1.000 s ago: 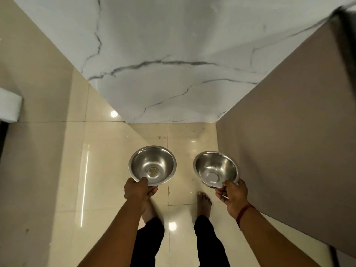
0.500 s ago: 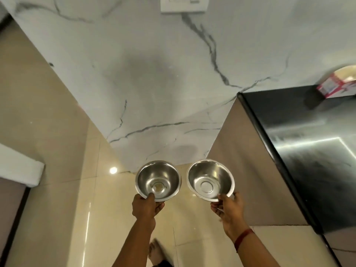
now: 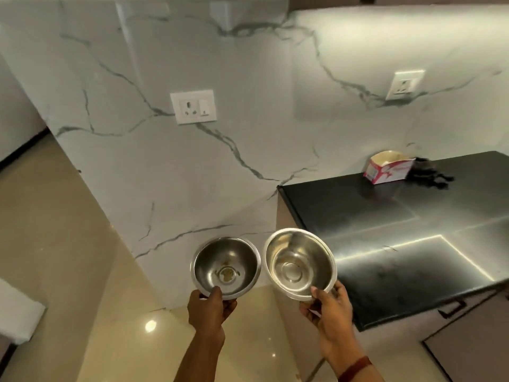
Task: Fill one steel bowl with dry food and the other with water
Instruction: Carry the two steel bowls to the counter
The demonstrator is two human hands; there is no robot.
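Note:
I hold two empty steel bowls in front of me, side by side and almost touching. My left hand [image 3: 210,308] grips the near rim of the left steel bowl [image 3: 225,267], thumb inside the rim. My right hand [image 3: 327,306] grips the near rim of the right steel bowl [image 3: 300,263], which is tilted a little toward me and hangs by the left edge of the black countertop [image 3: 385,216]. No food or water shows in either bowl.
An open red and white carton [image 3: 388,167] stands at the back of the countertop beside a dark bundle [image 3: 429,175]. Marble wall with two sockets [image 3: 193,106] [image 3: 405,84] ahead. Glossy beige floor [image 3: 68,271] lies below left; cabinet fronts with a handle [image 3: 454,308] at lower right.
My view has swung upward from the floor and my feet to the wall and countertop. Both bowls stay in my hands and have come closer together, beside the counter edge.

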